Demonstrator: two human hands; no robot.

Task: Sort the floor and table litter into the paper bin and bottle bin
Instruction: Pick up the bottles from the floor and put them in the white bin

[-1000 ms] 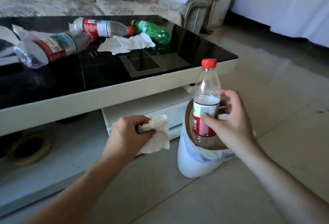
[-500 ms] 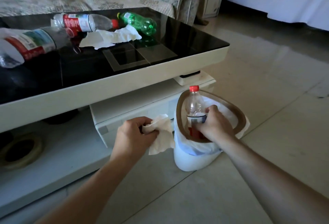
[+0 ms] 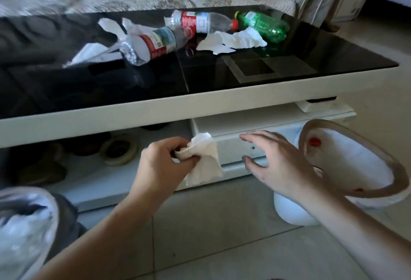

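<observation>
Black table (image 3: 289,75) littered — left hand (image 3: 162,166) grip holds tissue (image 3: 203,159); right hand (image 3: 275,164) grip wide.

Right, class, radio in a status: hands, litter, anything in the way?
Left hand grips crumpled tissue. Right hand open, empty, beside the bottle bin. Three bottles and paper on the coffee table. Nothing in the way.

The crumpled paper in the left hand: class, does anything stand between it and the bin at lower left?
Nothing visible does. The left hand grips the crumpled paper, and only bare floor separates it from the lined bin.
</observation>
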